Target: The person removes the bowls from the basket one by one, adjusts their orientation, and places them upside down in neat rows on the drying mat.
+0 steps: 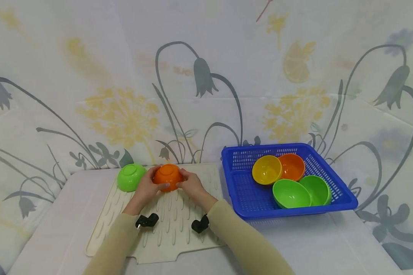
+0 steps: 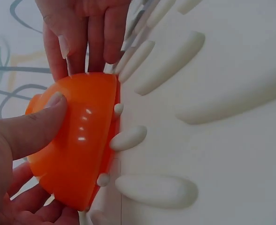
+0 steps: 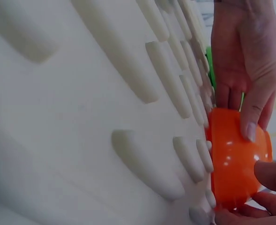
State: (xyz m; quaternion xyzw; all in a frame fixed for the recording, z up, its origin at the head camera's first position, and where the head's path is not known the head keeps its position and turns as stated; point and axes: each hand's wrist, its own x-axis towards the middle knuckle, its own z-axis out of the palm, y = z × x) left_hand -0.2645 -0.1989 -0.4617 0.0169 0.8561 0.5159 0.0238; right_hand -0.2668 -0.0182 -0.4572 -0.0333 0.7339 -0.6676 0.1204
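Since the left hand (image 1: 147, 190) and right hand (image 1: 192, 187) grip the overturned orange bowl (image 1: 168, 175) from either side on the ribbed mat (image 1: 172, 225), neither's nearer, and it's round, so no long axis. A green bowl (image 1: 130, 177) kinda crowds the left hand; a blue basket (image 1: 296, 211) sits off right, flowery cloth (image 1: 130, 49) behind.

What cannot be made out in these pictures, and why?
Space inside the overturned round orange plastic bowl: all three views, hidden by its wall.
Space inside the overturned round green plastic bowl: head view, likewise.
Wrist of the right hand: left wrist view, cut off by the top edge.
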